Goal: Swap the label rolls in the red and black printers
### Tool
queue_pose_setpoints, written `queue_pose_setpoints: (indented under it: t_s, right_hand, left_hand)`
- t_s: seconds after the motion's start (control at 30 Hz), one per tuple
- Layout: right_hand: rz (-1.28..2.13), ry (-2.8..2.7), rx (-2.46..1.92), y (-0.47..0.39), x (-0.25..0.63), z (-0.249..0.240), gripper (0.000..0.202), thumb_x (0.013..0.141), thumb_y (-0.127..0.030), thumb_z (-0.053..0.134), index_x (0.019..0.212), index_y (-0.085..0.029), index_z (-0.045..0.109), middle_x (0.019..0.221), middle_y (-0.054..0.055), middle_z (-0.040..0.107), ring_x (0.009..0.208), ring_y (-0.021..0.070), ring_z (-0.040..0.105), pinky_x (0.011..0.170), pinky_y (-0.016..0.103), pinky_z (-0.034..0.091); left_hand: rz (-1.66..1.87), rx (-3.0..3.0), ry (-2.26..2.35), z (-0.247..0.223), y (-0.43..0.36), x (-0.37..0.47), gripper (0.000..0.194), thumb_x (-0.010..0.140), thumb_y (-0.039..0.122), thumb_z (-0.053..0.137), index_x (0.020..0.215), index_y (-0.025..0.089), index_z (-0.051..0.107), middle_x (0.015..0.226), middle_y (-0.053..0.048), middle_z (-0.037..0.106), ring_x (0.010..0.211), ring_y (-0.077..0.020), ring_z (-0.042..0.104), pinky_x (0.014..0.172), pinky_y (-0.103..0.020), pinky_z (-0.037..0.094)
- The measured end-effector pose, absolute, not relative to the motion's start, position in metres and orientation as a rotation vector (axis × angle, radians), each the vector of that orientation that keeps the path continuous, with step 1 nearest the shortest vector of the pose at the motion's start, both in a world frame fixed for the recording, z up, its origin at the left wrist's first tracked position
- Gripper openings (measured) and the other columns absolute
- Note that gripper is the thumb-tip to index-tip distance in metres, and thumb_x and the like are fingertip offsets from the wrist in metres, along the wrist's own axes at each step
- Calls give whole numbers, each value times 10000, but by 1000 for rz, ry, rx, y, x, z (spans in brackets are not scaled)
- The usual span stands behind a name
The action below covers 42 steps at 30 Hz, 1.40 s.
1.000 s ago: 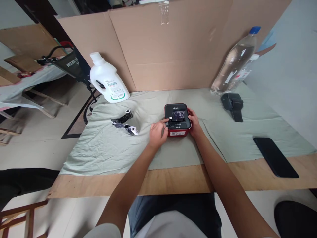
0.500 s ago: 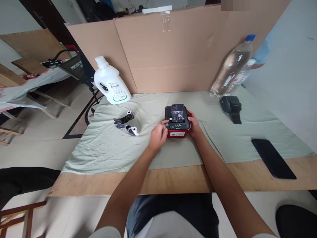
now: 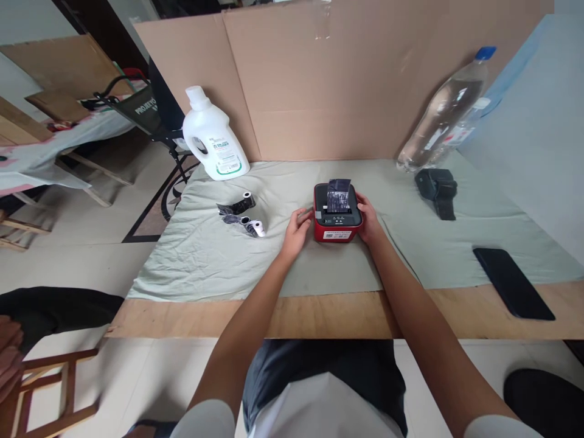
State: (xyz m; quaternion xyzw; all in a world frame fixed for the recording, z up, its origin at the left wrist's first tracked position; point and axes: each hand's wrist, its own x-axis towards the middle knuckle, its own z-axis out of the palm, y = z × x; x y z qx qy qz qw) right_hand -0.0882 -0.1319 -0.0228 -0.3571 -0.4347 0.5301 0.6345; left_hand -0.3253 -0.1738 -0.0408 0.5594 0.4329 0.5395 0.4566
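Head view: a small red-and-black label printer (image 3: pixel 337 213) sits on the green cloth (image 3: pixel 205 267) near the middle of the worktop (image 3: pixel 319 316), its lid raised with a dark strip standing up from the slot. Left hand (image 3: pixel 297 230) rests against the printer's left side, fingers loosely curled and slightly spread, while right hand (image 3: pixel 368 219) cups its right side with fingers pressed together. Paper rolls (image 3: pixel 241 216) lie toward the left edge; a black phone (image 3: pixel 513 283) lies near the front right corner.
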Motion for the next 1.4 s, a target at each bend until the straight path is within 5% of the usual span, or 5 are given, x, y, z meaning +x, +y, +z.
queue_pose_setpoints:
  t_s: [0.4,0.57,0.7,0.87,1.4]
  right_hand:
    - [1166,-1040,-846,-129,-86,-29,487,742,-540,760,1185,-352,682,1340,-18,739,1364,289,617,1226,542,453]
    - [1214,-989,-835,-129,-86,-29,443,747,-487,776,1156,-336,697,1266,-17,767,1299,264,660,1164,486,527]
    - [1207,-926,-814,-127,-89,-29,430,708,-454,783,1114,-333,712,1208,-27,781,1259,250,673,1157,454,533]
    - [1202,-915,-790,-124,-91,-30,428,691,-443,787,1096,-324,717,1224,-23,776,1241,251,677,1153,456,529]
    - [1228,-939,-779,-128,-92,-23,429,681,-464,814,1078,-339,712,1268,-23,762,1297,270,640,1178,498,500]
  left_hand:
    - [1295,1611,996,-9,-191,-327,420,981,364,652,1381,248,608,1471,-120,664,1375,-304,633,1130,-499,540]
    - [1274,2032,1610,37,-170,-389,389,949,263,628,1335,223,655,1498,-115,641,1436,-314,553,1252,-501,395]
    - [820,1911,2234,69,-130,-457,428,931,253,601,1352,239,679,1477,-117,645,1374,-358,574,1171,-525,438]
    - [209,1936,2167,77,-90,-500,528,800,202,720,1323,273,734,1380,-102,711,1233,-328,652,1034,-420,522]
    - [-63,1649,2560,79,-150,-598,481,919,557,621,1197,195,771,1322,-205,731,1224,-411,672,1003,-495,537]
